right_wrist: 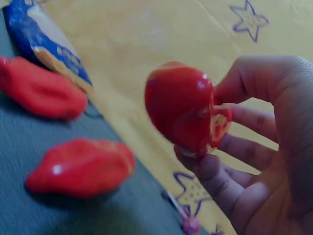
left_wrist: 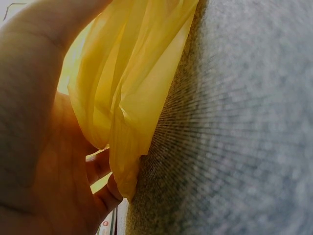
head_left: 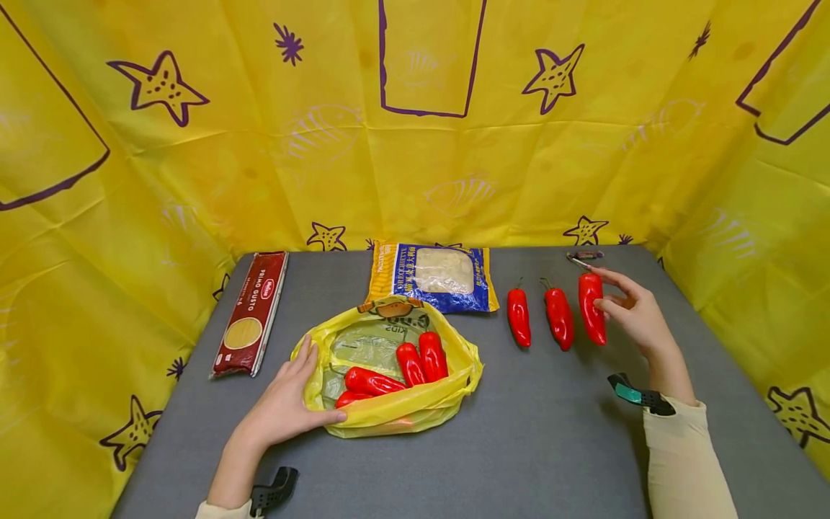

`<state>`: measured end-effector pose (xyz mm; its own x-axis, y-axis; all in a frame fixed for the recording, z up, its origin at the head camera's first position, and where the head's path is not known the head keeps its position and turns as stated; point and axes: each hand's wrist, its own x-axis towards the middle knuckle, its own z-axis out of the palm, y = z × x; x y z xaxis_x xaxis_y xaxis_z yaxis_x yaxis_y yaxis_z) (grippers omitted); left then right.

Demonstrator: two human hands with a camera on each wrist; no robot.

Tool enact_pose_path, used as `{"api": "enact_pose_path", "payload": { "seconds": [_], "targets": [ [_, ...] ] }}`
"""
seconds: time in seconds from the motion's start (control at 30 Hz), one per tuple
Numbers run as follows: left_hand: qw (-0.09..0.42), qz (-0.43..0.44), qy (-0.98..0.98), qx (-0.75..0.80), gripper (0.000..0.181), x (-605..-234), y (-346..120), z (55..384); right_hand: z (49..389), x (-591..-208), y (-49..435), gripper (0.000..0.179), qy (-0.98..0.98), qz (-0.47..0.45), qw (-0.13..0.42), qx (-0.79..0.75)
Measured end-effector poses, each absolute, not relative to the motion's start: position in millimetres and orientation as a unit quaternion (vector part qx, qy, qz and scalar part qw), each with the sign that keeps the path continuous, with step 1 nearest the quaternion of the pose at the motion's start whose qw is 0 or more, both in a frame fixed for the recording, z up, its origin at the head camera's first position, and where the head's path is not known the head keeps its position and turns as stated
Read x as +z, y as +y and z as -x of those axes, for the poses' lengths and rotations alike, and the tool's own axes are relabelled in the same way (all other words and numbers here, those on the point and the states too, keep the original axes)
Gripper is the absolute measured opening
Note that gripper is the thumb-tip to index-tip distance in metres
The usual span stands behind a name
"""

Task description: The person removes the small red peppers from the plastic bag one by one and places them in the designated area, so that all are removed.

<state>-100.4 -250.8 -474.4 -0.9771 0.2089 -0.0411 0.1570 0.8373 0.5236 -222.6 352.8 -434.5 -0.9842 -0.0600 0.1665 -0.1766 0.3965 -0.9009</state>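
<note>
Nearest the camera, a pale right sleeve (head_left: 689,461) with a dark wrist strap (head_left: 638,397). Left hand (head_left: 285,400): thumb and fingers spread against the left side of a yellow bag (head_left: 405,419); four red peppers (head_left: 375,381) visible inside. Right hand (head_left: 638,317): pinching a red pepper (head_left: 591,306), just right of two loose peppers (head_left: 559,317) on the grey table (head_left: 519,447). Farther: a red pasta packet (head_left: 251,310) left, a blue-and-yellow packet (head_left: 421,292) behind the bag, and a yellow curtain (head_left: 415,173).

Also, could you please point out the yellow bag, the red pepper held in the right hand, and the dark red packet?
Yellow bag (head_left: 405,411): head view, on its front wall.
Held red pepper (right_wrist: 177,107): right wrist view, on its rounded body.
Dark red packet (head_left: 251,313): head view, on its printed face.
</note>
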Motion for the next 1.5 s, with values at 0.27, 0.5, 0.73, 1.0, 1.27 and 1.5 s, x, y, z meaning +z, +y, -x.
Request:
{"api": "enact_pose_path", "payload": {
  "seconds": [0.27, 0.5, 0.73, 1.0, 1.27, 1.5],
  "targets": [
    [0.051, -0.090, 0.957, 0.270, 0.138, -477.5, -251.8, 102.4, 229.0, -456.3, 370.7, 0.056, -0.864, -0.031, 0.038, 0.501],
    [0.056, -0.086, 0.958, 0.266, 0.138, -477.7, -252.3, 102.5, 235.1, -475.4, 373.4, 0.056, -0.877, 0.006, 0.039, 0.478],
    [0.059, -0.083, 0.959, 0.266, 0.138, -478.1, -252.3, 102.7, 234.3, -486.9, 374.9, 0.056, -0.875, 0.022, 0.044, 0.482],
    [0.056, -0.086, 0.958, 0.267, 0.138, -477.9, -252.3, 102.6, 237.9, -493.1, 376.3, 0.054, -0.898, 0.014, 0.058, 0.437],
    [0.058, -0.083, 0.959, 0.263, 0.139, -478.0, -252.0, 103.1, 238.5, -495.0, 376.7, 0.048, -0.901, 0.017, 0.086, 0.425],
    [0.059, -0.083, 0.960, 0.261, 0.139, -477.4, -251.9, 103.4, 238.1, -495.6, 375.8, 0.049, -0.899, 0.015, 0.089, 0.428]
  ]
}}
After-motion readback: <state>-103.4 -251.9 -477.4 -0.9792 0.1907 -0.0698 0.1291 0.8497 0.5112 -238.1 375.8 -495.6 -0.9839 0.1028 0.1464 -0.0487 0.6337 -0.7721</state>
